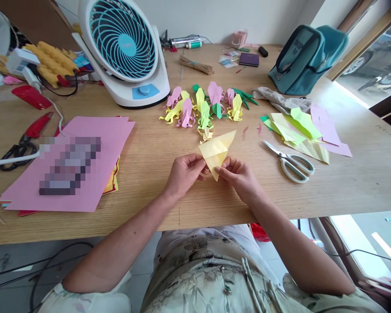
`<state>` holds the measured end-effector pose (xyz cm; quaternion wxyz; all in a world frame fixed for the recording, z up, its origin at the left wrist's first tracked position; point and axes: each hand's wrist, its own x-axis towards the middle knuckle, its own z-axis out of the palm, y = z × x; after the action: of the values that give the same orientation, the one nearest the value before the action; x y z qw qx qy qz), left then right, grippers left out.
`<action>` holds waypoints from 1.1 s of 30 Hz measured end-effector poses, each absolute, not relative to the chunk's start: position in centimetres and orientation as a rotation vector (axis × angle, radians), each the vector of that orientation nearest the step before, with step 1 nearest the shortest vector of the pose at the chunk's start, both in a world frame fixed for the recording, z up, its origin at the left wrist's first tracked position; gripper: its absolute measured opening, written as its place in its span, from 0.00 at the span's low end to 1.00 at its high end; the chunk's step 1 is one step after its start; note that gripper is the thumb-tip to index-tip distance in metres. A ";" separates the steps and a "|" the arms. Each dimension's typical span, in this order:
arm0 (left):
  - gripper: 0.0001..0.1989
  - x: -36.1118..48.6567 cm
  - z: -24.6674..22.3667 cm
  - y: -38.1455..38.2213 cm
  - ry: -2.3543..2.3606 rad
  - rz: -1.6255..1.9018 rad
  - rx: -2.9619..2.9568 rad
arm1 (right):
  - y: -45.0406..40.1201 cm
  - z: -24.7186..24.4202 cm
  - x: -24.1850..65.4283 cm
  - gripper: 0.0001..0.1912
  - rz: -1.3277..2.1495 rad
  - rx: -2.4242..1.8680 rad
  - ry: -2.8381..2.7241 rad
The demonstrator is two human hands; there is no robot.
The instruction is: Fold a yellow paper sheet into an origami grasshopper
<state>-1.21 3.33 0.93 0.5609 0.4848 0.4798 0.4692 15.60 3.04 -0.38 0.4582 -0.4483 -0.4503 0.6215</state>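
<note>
A pale yellow sheet of folded paper [217, 150] is held up over the front of the table, its long point tilted up to the right. My left hand [187, 171] pinches its lower left edge between thumb and fingers. On the other side, my right hand [237, 174] grips the lower corner, thumb in front. Just beyond the paper stand several folded paper figures [186, 114] in pink, yellow and green. The nearest one, a small pale yellow figure [206, 134], sits right behind the held paper.
White-handled scissors [295, 165] lie to the right, below loose coloured paper pieces [296, 130]. At left is a stack of pink paper [114, 134] with a blurred object on it. A fan [124, 43] stands behind, and a teal bag [308, 61] sits at the back right.
</note>
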 end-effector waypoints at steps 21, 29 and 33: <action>0.10 -1.1 1.2 3.1 1.001 1.096 0.945 | 3.0 -0.3 15.5 0.24 1.504 -1.124 -1.143; 0.18 -0.4 0.3 3.0 1.120 1.140 1.056 | 3.1 -0.3 15.5 0.25 1.506 -1.113 -1.155; 0.19 -0.9 0.7 3.2 1.115 1.177 0.970 | 2.8 0.2 15.5 0.22 1.544 -1.067 -1.106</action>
<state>-0.88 3.25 0.70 0.5859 0.4160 0.4783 0.5048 15.53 2.84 0.21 0.4631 -0.4341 -0.4499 0.6282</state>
